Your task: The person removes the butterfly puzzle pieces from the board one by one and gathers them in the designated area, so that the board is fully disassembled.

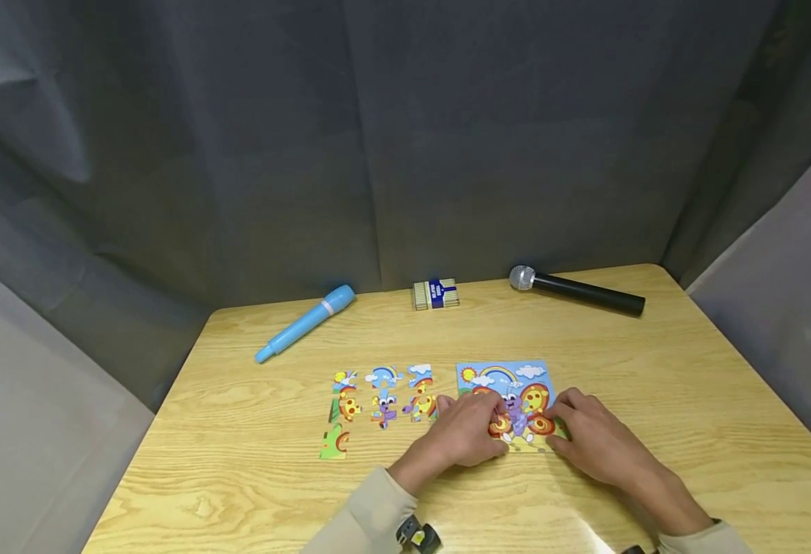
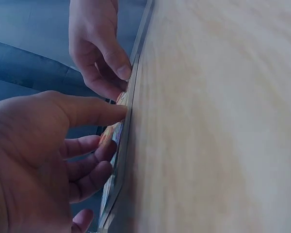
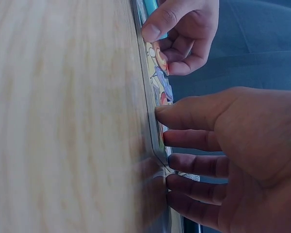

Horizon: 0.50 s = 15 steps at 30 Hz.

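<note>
A butterfly picture board [image 1: 544,375] lies flat on the table under both hands. Over its lower left and middle, my left hand [image 1: 468,431] curls its fingers, pinching a puzzle piece with an orange wing [image 2: 105,137] between thumb and fingertips. From the lower right side, my right hand [image 1: 599,438] holds its thumb and index finger at a wing piece [image 3: 163,98]. The fingers partly hide the pieces' outlines. To the left of the board lie loose puzzle pieces in rows, among them a butterfly face piece [image 1: 385,408] and a green corner piece [image 1: 334,443].
A light blue microphone-shaped stick [image 1: 305,325] lies at the back left of the wooden table [image 1: 239,462]. A bundle of small sticks with a blue band [image 1: 436,294] sits at the back middle. A black microphone [image 1: 579,292] lies at the back right, before a dark curtain [image 1: 447,138].
</note>
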{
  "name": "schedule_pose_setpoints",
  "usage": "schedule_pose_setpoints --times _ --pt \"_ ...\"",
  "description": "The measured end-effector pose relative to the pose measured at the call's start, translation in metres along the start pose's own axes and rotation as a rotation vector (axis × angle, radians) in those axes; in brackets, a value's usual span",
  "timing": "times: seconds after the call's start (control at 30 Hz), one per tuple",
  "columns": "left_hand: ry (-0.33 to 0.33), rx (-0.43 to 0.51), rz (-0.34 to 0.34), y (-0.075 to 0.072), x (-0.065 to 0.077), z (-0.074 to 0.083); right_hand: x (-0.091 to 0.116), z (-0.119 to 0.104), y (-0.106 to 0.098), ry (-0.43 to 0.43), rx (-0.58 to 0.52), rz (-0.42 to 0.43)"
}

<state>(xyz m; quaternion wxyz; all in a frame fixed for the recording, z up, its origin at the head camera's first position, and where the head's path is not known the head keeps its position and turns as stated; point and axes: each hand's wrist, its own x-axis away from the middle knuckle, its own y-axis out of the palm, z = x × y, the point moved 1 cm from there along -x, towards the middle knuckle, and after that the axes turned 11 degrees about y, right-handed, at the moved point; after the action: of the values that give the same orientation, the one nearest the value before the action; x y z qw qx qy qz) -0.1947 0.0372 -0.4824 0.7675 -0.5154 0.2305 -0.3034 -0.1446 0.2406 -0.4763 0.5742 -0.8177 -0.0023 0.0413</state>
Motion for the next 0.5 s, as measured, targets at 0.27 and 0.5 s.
schedule_pose_setpoints --times 0.27,0.5 --pt "-0.003 -0.015 0.033 -0.002 0.0 0.001 -0.001 0.0 0.0 -0.009 0.0 -0.004" --pt "0.004 -0.027 0.039 -0.007 0.009 -0.007 0.0 0.001 0.001 -0.028 0.009 0.018"
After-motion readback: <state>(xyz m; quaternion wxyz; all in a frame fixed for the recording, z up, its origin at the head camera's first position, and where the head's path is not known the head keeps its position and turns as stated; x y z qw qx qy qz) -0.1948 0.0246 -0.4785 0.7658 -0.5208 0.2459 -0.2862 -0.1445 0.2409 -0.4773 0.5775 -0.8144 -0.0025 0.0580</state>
